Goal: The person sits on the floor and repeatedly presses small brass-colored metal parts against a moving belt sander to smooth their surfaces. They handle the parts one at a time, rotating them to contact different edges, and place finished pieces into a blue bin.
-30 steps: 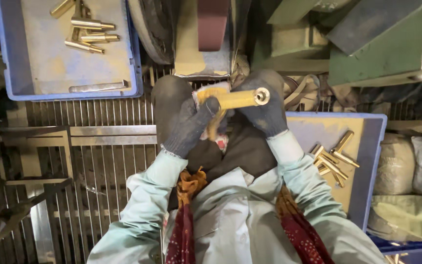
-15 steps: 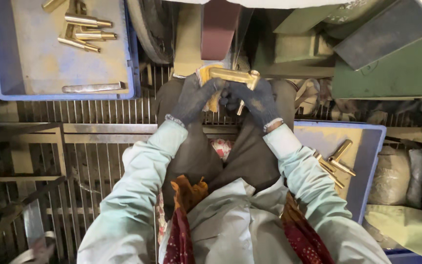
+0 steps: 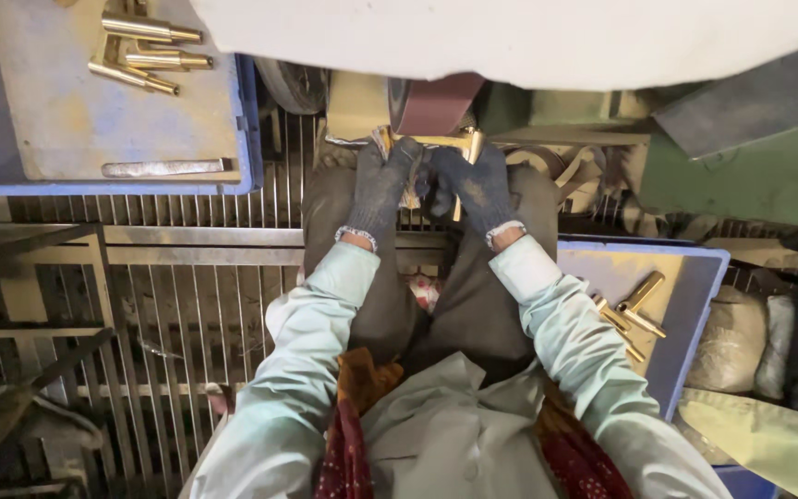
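- The left hand [image 3: 380,189] wears a dark glove, and its fingers are wrapped tight around the left end of a brass part [image 3: 431,143].
- The right hand [image 3: 475,188] wears a dark glove too. Its fingers are curled around the right side of the same brass part.
- The brass part is long and yellow, with a round end on the right. It sits up in front of the person, between both hands, and seems to press against the brown sanding belt [image 3: 434,103].
- The sanding belt is on a wheel just above the hands, under a big white cover [image 3: 528,42].
- A blue tray [image 3: 244,120] is far off to the left. Inside it lie a few shiny brass pieces [image 3: 145,51] and a flat grey metal bar [image 3: 166,168].
- Another blue tray [image 3: 685,323] sits by the right arm. It has more brass pieces [image 3: 634,310] in it.
- A metal grate [image 3: 187,305] is under the left arm.
- The person has light green sleeves [image 3: 307,370] and a red and orange cloth [image 3: 353,416] on the lap.
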